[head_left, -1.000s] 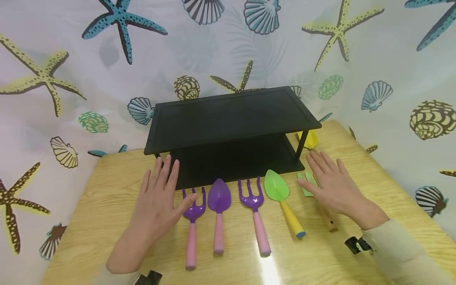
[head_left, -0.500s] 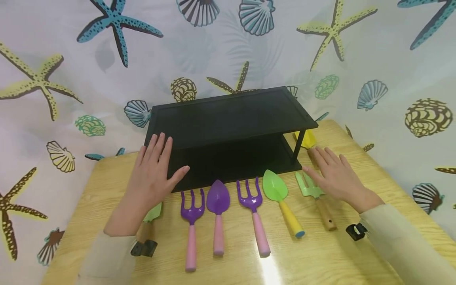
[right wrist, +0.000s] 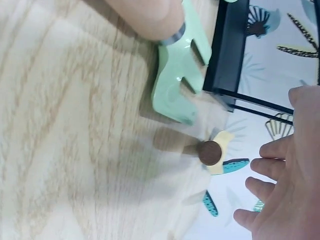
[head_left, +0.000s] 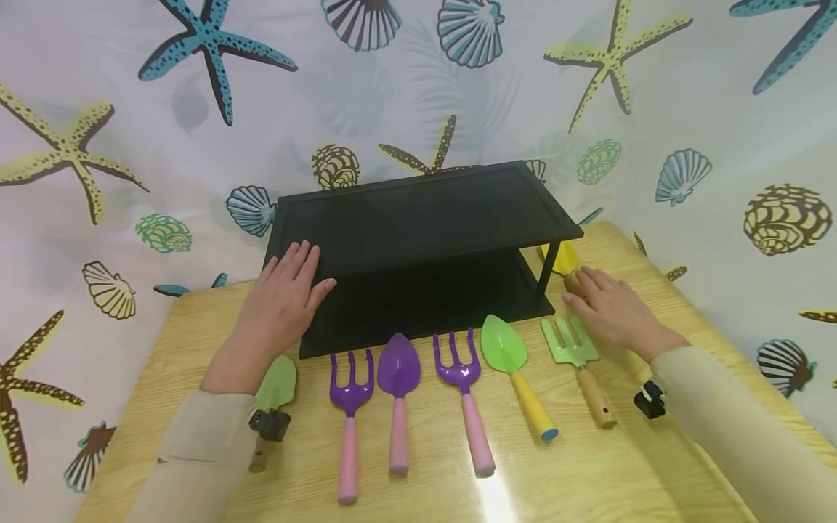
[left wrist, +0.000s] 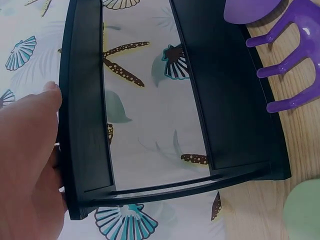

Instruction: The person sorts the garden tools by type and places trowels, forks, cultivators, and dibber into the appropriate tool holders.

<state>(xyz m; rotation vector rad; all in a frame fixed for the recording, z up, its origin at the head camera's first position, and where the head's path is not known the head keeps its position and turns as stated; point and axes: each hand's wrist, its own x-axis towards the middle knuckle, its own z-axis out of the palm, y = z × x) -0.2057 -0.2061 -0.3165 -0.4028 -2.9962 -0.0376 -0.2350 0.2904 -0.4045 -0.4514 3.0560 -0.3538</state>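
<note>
Left hand [head_left: 271, 309], fingers extended, rests atop a black rectangular two-tier rack [head_left: 418, 218]; right hand [head_left: 615, 309], fingers loose, hovers beside it.

Rack [head_left: 425, 218] on table [head_left: 556, 479], tools [head_left: 461, 374] before it

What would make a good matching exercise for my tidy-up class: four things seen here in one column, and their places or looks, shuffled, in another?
Sides are as seen in the head view.

Things:
1. two-tier shelf
2. purple trowel
3. light green fork
4. yellow-headed tool

Places or looks:
A. immediately right of the yellow-handled trowel
B. partly hidden by a black post
C. black all over
D. between two purple forks

Pairs: 1-C, 2-D, 3-A, 4-B.
</note>
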